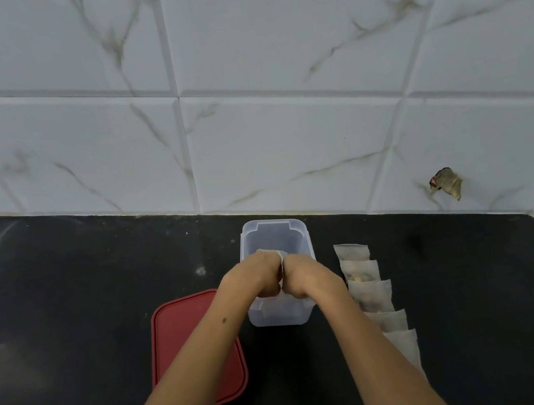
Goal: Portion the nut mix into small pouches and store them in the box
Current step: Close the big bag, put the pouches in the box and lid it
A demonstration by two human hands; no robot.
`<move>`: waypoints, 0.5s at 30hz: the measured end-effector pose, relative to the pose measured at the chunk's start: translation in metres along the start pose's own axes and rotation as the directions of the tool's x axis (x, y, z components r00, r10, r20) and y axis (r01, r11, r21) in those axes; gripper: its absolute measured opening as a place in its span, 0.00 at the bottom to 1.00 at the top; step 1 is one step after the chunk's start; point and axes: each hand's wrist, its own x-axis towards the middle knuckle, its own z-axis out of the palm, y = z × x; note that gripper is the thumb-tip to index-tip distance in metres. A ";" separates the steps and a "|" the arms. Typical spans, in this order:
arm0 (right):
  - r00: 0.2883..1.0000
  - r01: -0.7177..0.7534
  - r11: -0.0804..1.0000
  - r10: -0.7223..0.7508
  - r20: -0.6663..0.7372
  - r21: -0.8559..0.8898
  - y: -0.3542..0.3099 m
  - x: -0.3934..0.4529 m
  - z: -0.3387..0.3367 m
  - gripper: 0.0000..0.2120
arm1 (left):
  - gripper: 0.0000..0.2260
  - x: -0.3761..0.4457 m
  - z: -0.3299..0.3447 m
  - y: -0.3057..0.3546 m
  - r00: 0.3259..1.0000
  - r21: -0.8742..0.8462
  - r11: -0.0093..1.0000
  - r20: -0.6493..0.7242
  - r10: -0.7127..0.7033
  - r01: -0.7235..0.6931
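A clear plastic box (273, 232) stands on the black counter near the wall. Above its opening my left hand (256, 278) and my right hand (304, 274) are pressed side by side, both gripping one small white pouch (280, 254); only its top edge shows between the fingers. Several filled pale pouches (370, 285) lie in an overlapping row just right of the box, running toward me. My hands hide most of the box's inside.
A red lid (189, 339) lies flat on the counter left of the box, partly under my left forearm. The white tiled wall (243, 101) rises behind the counter and turns a corner at the far right.
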 end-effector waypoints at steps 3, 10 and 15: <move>0.962 0.143 0.985 -0.115 -0.249 0.096 0.016 -0.020 -0.002 0.12 | 0.18 -0.005 0.001 0.000 0.990 -0.106 0.994 -0.138 0.012 -0.027; 0.881 0.266 0.877 -0.052 -0.471 0.400 0.104 -0.088 -0.018 0.12 | 0.07 -0.045 0.020 0.049 0.791 -0.484 0.809 -0.611 -0.040 -0.333; 0.863 0.119 0.788 0.219 -0.455 0.604 0.184 -0.099 0.019 0.09 | 0.03 -0.050 0.073 0.099 0.896 -0.749 0.613 -0.421 -0.145 -0.252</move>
